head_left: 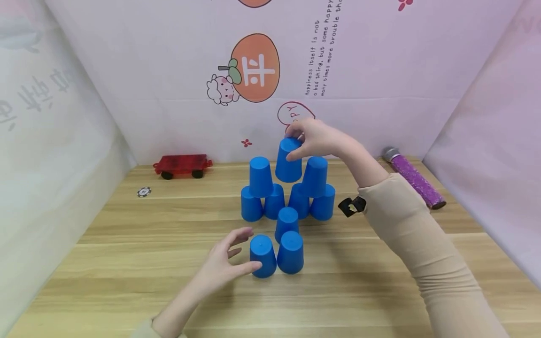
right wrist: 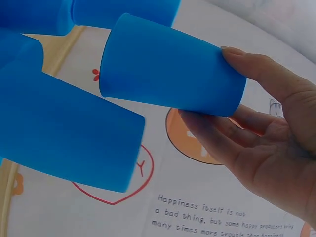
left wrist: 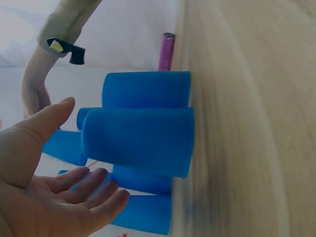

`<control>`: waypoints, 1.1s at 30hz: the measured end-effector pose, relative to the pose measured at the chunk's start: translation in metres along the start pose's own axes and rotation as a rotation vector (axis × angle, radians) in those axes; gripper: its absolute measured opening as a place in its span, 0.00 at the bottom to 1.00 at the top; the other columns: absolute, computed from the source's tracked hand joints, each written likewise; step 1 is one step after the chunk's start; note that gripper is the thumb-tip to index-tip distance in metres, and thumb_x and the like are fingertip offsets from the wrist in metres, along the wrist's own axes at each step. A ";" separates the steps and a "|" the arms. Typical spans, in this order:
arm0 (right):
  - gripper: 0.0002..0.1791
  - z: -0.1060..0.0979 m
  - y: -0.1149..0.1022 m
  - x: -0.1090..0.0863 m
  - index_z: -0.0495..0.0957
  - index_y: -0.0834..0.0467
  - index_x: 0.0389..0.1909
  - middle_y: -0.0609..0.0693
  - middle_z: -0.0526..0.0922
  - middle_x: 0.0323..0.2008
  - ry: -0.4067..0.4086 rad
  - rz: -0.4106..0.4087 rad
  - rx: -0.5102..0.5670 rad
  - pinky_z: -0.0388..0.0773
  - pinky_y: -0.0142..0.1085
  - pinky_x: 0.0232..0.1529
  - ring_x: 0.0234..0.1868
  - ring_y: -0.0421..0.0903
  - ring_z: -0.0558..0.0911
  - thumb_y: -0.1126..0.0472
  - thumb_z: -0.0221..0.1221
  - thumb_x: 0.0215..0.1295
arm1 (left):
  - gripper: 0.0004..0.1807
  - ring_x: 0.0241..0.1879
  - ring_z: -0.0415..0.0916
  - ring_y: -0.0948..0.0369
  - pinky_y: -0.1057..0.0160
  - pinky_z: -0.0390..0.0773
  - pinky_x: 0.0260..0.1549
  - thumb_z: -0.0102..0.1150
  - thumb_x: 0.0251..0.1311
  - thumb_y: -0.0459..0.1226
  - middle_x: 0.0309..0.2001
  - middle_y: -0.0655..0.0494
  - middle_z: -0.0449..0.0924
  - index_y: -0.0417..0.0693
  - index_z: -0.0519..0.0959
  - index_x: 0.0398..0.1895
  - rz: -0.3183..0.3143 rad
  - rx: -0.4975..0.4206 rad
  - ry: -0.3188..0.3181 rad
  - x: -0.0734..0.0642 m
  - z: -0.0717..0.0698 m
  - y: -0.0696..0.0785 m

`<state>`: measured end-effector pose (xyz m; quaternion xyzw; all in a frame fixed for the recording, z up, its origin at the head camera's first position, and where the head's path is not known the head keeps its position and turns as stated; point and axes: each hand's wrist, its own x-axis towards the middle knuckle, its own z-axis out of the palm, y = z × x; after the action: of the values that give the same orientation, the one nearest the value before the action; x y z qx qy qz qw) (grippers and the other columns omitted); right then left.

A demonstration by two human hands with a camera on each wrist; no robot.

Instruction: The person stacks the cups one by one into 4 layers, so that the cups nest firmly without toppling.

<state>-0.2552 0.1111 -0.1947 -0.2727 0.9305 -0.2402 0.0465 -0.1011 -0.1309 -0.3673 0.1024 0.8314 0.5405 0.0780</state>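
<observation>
My right hand (head_left: pixel 314 138) pinches an upside-down blue cup (head_left: pixel 289 162) near its closed end, between thumb and fingers. That cup hangs in the gap between two upper cups, a left one (head_left: pixel 260 177) and a right one (head_left: pixel 315 177), which stand on a row of inverted blue cups (head_left: pixel 251 204). In the right wrist view the gripped cup (right wrist: pixel 170 66) is apart from the nearby upper cup (right wrist: pixel 74 133). My left hand (head_left: pixel 224 260), fingers spread and loosely bent, is beside the front left cup (head_left: pixel 262 257). The left wrist view shows no grip on this cup (left wrist: pixel 138 140).
Two more inverted cups stand close by, a front right one (head_left: pixel 290 253) and one just behind (head_left: pixel 287 224). A red toy car base (head_left: pixel 182 164) and a poker chip (head_left: pixel 144 192) lie at the left. A purple microphone (head_left: pixel 416 178) lies at the right, before the printed backdrop (head_left: pixel 372 70).
</observation>
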 end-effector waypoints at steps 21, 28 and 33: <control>0.27 0.021 0.010 0.017 0.73 0.63 0.53 0.60 0.78 0.52 -0.144 0.044 -0.104 0.76 0.50 0.55 0.52 0.56 0.77 0.60 0.68 0.52 | 0.34 0.57 0.72 0.49 0.44 0.75 0.53 0.70 0.49 0.45 0.55 0.49 0.75 0.45 0.69 0.59 0.017 0.013 -0.030 0.013 0.011 -0.007; 0.27 0.025 0.008 0.017 0.72 0.63 0.54 0.60 0.77 0.53 -0.170 0.049 -0.130 0.76 0.51 0.55 0.54 0.57 0.77 0.60 0.67 0.53 | 0.32 0.56 0.73 0.49 0.45 0.76 0.53 0.69 0.50 0.45 0.55 0.49 0.75 0.47 0.69 0.58 0.023 0.030 -0.035 0.014 0.013 -0.009; 0.28 0.026 0.007 0.017 0.72 0.63 0.55 0.60 0.77 0.53 -0.176 0.049 -0.137 0.76 0.51 0.55 0.54 0.57 0.77 0.60 0.68 0.53 | 0.31 0.56 0.73 0.49 0.45 0.76 0.53 0.69 0.51 0.44 0.55 0.48 0.75 0.47 0.70 0.57 0.014 0.030 -0.036 0.014 0.012 -0.008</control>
<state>-0.2679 0.0964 -0.2202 -0.2725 0.9434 -0.1501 0.1150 -0.1124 -0.1202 -0.3799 0.1190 0.8371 0.5267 0.0879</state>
